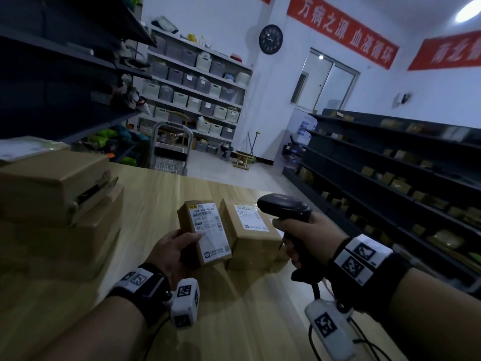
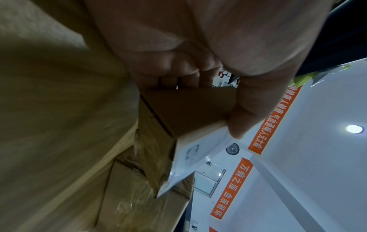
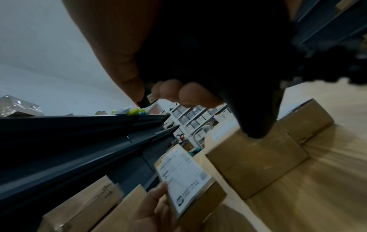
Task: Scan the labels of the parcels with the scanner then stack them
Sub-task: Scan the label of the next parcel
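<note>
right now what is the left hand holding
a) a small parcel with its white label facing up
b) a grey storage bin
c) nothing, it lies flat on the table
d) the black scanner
a: the left hand grips a small parcel, thumb on its white label, while the right hand holds the black scanner.

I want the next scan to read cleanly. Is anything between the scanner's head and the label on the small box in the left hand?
Nothing visible. The scanner, gripped in the right hand, sits just right of the small box held up by the left hand. Its label faces up, only the thumb touching its lower left edge.
</note>
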`<state>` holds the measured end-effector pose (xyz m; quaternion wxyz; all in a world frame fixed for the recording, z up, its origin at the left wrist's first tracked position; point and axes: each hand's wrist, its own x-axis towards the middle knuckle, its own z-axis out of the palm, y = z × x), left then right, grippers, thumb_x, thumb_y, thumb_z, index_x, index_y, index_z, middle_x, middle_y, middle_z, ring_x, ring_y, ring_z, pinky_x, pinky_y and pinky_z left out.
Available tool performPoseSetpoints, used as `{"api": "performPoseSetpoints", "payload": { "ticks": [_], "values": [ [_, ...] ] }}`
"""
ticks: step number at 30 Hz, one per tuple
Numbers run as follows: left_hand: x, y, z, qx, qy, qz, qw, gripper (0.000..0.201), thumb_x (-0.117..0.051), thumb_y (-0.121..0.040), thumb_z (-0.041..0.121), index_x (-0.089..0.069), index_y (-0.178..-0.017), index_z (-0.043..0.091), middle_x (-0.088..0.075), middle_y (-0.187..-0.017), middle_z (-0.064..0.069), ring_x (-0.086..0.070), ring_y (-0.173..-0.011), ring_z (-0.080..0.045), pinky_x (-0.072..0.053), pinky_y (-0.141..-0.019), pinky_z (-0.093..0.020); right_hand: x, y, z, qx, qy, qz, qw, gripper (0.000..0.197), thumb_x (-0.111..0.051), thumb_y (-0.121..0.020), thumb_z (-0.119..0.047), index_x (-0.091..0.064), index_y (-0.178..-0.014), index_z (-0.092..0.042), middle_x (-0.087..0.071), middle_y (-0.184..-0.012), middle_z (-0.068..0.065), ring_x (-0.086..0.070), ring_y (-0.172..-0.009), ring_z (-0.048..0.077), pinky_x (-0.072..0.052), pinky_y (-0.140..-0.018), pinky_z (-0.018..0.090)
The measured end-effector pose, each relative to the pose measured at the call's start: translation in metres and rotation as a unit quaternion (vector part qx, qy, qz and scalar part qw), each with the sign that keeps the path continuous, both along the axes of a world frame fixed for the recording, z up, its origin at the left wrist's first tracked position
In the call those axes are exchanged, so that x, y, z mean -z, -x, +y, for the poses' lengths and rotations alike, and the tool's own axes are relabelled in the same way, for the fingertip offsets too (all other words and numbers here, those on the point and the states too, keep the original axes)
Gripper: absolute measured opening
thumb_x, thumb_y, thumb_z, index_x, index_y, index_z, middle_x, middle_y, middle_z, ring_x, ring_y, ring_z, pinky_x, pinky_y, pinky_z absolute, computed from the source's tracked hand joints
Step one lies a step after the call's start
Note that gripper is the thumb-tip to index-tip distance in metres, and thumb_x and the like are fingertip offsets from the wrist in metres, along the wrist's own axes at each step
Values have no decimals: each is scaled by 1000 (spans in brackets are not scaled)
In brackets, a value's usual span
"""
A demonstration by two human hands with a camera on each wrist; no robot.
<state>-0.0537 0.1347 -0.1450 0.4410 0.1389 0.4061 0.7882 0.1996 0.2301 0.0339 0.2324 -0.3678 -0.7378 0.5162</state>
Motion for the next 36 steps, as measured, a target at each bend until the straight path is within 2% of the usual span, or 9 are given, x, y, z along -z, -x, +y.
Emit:
{"api": "performPoseSetpoints", "payload": {
  "ticks": [5, 11, 16, 20, 24, 27, 30, 32, 36],
  "values": [
    [2, 2, -2, 15, 9, 18, 1000, 51, -81, -89, 10, -69, -137, -4, -78, -126, -32, -77, -115, -54, -56, -107, -71, 0, 8, -19, -25, -2, -32, 999, 25, -81, -91, -26, -65, -87, -7, -54, -68, 17, -51, -50, 25, -44, -52, 35],
    [5, 5, -1, 23, 14, 26, 999, 47, -76, -96, 7, -68, -140, -4, -77, -128, -33, -76, -116, -55, -56, -107, -74, 13, 12, -26, -26, 13, -67, 997, 39, -80, -74, -38, -69, -84, -2, -54, -67, 19, -50, -55, 30, -44, -54, 38],
    [3, 5, -1, 2, 25, 28, 999, 66, -87, -83, 8, -61, -143, -1, -80, -122, -29, -80, -108, -50, -68, -80, -55, 17, 13, -26, -26, 33, -69, 997, 44, -78, -78, -33, -67, -91, 7, -50, -61, 13, -46, -50, 25, -41, -52, 34],
    [2, 5, 0, -5, 21, 16, 1000, 63, -84, -87, 3, -58, -145, -1, -81, -121, -27, -82, -103, -47, -68, -71, -49, 17, 13, -27, -29, 40, -71, 996, 23, -76, -86, -27, -66, -86, -7, -49, -58, 10, -44, -48, 23, -40, -52, 33],
    [3, 6, 1, 3, 19, 23, 1000, 60, -82, -90, 4, -60, -145, -1, -80, -124, -28, -80, -110, -49, -66, -87, -57, 19, 14, -30, -27, 48, -62, 997, 33, -77, -78, -29, -67, -90, 0, -48, -57, 10, -42, -48, 23, -38, -53, 33],
    [4, 5, 2, -5, 9, 21, 1000, 76, -88, -73, 9, -61, -144, -2, -79, -127, -29, -77, -116, -52, -58, -106, -70, 19, 13, -30, -23, 53, -58, 997, 37, -75, -86, -25, -65, -99, 9, -48, -57, 9, -42, -48, 23, -37, -52, 32],
    [2, 2, 1, -4, 16, 26, 1000, 72, -88, -74, 5, -63, -141, -1, -80, -125, -28, -78, -115, -51, -60, -103, -67, 19, 13, -31, -28, 56, -64, 996, 23, -74, -87, -25, -68, -91, -4, -49, -57, 9, -43, -47, 23, -38, -53, 32],
    [1, 3, 0, -2, 20, 16, 1000, 55, -82, -86, 4, -65, -137, -2, -80, -124, -28, -78, -114, -50, -63, -96, -61, 18, 14, -32, -25, 54, -64, 996, 21, -75, -86, -27, -65, -86, -8, -48, -57, 9, -43, -47, 23, -38, -52, 32],
    [1, 2, -1, 10, 19, 14, 1000, 58, -83, -88, 15, -68, -142, 0, -77, -130, -30, -75, -119, -53, -55, -109, -72, 16, 15, -35, -26, 52, -65, 996, 24, -74, -92, -23, -59, -76, -13, -44, -57, 9, -40, -47, 21, -35, -53, 31]
  ]
}}
